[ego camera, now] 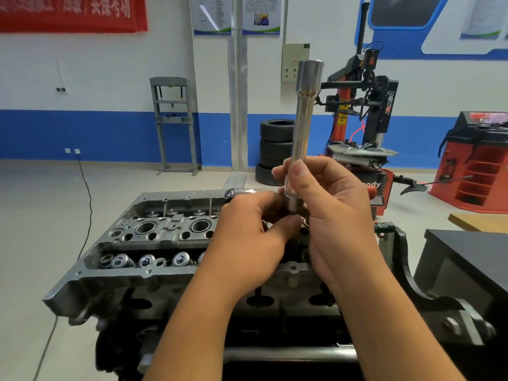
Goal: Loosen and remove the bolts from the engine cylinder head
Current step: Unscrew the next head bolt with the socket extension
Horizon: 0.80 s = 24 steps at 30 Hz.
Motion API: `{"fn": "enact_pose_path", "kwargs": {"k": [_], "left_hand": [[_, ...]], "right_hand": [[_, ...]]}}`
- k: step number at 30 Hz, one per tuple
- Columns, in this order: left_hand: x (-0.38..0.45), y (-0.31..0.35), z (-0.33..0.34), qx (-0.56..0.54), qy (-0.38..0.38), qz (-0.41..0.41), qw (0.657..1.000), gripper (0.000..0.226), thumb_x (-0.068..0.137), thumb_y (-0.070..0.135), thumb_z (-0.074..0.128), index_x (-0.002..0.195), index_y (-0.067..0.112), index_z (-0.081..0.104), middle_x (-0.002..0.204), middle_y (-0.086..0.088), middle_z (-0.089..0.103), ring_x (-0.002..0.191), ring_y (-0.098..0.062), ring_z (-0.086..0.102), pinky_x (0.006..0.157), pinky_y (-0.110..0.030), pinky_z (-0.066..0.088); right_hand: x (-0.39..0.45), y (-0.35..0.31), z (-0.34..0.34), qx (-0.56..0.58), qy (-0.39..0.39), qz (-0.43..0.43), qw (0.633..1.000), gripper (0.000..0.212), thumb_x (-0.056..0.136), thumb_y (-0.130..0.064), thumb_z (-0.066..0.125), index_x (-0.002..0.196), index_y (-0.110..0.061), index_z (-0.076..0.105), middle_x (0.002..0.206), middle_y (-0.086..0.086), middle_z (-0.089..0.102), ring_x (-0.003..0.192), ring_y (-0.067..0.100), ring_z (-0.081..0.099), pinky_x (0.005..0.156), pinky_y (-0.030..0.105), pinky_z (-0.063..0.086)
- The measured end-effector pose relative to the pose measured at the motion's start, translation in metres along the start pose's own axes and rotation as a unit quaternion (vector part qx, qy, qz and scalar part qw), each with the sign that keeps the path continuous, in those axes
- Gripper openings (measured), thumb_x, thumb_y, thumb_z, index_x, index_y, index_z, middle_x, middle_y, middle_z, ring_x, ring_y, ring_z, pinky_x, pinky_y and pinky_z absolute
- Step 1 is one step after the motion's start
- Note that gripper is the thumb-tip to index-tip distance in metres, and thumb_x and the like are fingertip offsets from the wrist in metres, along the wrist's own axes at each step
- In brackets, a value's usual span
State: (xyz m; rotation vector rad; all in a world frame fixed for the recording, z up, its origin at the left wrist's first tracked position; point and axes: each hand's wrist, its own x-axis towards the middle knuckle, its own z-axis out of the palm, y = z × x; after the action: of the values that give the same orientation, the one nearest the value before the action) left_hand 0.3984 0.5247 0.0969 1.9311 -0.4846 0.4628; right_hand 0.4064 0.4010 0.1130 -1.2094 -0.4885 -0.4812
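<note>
The cylinder head sits on the engine below and left of both hands, valve springs exposed; no bolt is clearly visible from here. Above it the right hand grips a long socket, upright, by its lower end, while the left hand pinches something at its base (probably the ratchet drive). Seat the socket squarely before turning.

both hands hold a socket extension above the cylinder head.
</note>
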Motion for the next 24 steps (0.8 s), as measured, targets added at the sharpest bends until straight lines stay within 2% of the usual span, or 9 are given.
{"fn": "enact_pose_path", "kwargs": {"k": [2, 5, 9, 11, 14, 17, 20, 22, 24], "left_hand": [[-0.0001, 0.0004, 0.0024, 0.012, 0.039, -0.006, 0.999, 0.011, 0.088, 0.025, 0.083, 0.089, 0.033, 0.075, 0.082, 0.021, 0.075, 0.077, 0.001, 0.07, 0.069, -0.023, 0.054], [-0.001, -0.0002, 0.0051, 0.033, 0.081, -0.009, 0.996, 0.017, 0.078, 0.036, 0.088, 0.083, 0.03, 0.073, 0.081, 0.02, 0.073, 0.074, 0.001, 0.069, 0.063, -0.017, 0.055], [-0.0008, 0.0012, 0.001, 0.014, 0.005, -0.004, 1.0, 0.009, 0.092, 0.03, 0.078, 0.097, 0.036, 0.073, 0.095, 0.026, 0.074, 0.079, 0.001, 0.069, 0.066, -0.019, 0.053], [-0.001, 0.0019, -0.0025, -0.012, -0.035, -0.007, 0.999, 0.017, 0.099, 0.022, 0.071, 0.101, 0.039, 0.073, 0.098, 0.026, 0.075, 0.082, 0.003, 0.07, 0.07, -0.021, 0.052], [-0.001, 0.0009, -0.0022, -0.002, -0.005, -0.006, 1.0, 0.018, 0.095, 0.02, 0.076, 0.094, 0.038, 0.074, 0.092, 0.024, 0.075, 0.087, 0.005, 0.069, 0.074, -0.021, 0.051], [-0.001, -0.0008, 0.0018, 0.013, 0.051, -0.005, 0.999, 0.013, 0.083, 0.03, 0.085, 0.092, 0.032, 0.076, 0.086, 0.017, 0.075, 0.08, 0.001, 0.069, 0.072, -0.024, 0.055], [-0.0009, -0.0001, -0.0003, -0.006, 0.0, 0.008, 1.0, 0.01, 0.091, 0.031, 0.078, 0.101, 0.034, 0.077, 0.092, 0.021, 0.076, 0.084, 0.003, 0.07, 0.075, -0.026, 0.056], [-0.0011, 0.0019, -0.0022, -0.03, -0.05, 0.007, 0.998, 0.015, 0.099, 0.024, 0.07, 0.105, 0.036, 0.076, 0.095, 0.023, 0.077, 0.085, 0.004, 0.07, 0.074, -0.023, 0.054], [-0.0005, 0.0015, -0.0018, -0.023, -0.044, 0.004, 0.999, 0.018, 0.1, 0.021, 0.069, 0.104, 0.036, 0.075, 0.095, 0.024, 0.077, 0.088, 0.005, 0.071, 0.078, -0.026, 0.057]], "right_hand": [[0.0001, 0.0002, -0.0002, -0.004, -0.004, 0.011, 1.0, 0.017, 0.089, -0.038, 0.069, 0.09, -0.025, 0.079, 0.093, 0.005, 0.076, 0.089, 0.013, 0.071, 0.074, 0.021, 0.056], [-0.0007, 0.0005, 0.0, 0.005, 0.007, 0.008, 1.0, 0.021, 0.08, -0.039, 0.079, 0.093, -0.023, 0.076, 0.094, 0.01, 0.077, 0.088, 0.016, 0.074, 0.073, 0.025, 0.059], [-0.0015, 0.0016, 0.0003, 0.006, 0.018, -0.006, 1.0, 0.026, 0.086, -0.034, 0.077, 0.098, -0.013, 0.069, 0.091, 0.008, 0.078, 0.088, 0.016, 0.076, 0.079, 0.032, 0.061], [-0.001, 0.0015, -0.0003, 0.003, 0.008, 0.001, 1.0, 0.024, 0.09, -0.034, 0.069, 0.1, -0.012, 0.069, 0.092, 0.006, 0.079, 0.09, 0.016, 0.075, 0.079, 0.033, 0.061], [-0.0008, 0.0006, -0.0005, 0.011, -0.007, 0.006, 1.0, 0.014, 0.094, -0.031, 0.07, 0.093, -0.018, 0.075, 0.09, 0.004, 0.077, 0.085, 0.013, 0.073, 0.07, 0.024, 0.058], [-0.0013, 0.0003, -0.0007, 0.014, -0.001, -0.013, 1.0, 0.013, 0.08, -0.033, 0.082, 0.087, -0.022, 0.077, 0.081, 0.001, 0.072, 0.074, 0.008, 0.069, 0.065, 0.02, 0.056], [-0.0016, 0.002, -0.0013, 0.01, 0.012, -0.037, 0.999, 0.011, 0.083, -0.025, 0.082, 0.09, -0.027, 0.074, 0.085, 0.001, 0.076, 0.082, 0.014, 0.074, 0.071, 0.024, 0.058], [-0.002, 0.0031, -0.0004, 0.005, 0.003, -0.043, 0.999, 0.013, 0.088, -0.024, 0.075, 0.1, -0.021, 0.068, 0.09, 0.004, 0.079, 0.088, 0.016, 0.076, 0.076, 0.026, 0.059], [-0.0026, 0.0036, 0.0002, 0.002, -0.013, -0.043, 0.999, 0.015, 0.093, -0.024, 0.067, 0.106, -0.015, 0.065, 0.092, 0.005, 0.08, 0.088, 0.015, 0.076, 0.078, 0.025, 0.058]]}}
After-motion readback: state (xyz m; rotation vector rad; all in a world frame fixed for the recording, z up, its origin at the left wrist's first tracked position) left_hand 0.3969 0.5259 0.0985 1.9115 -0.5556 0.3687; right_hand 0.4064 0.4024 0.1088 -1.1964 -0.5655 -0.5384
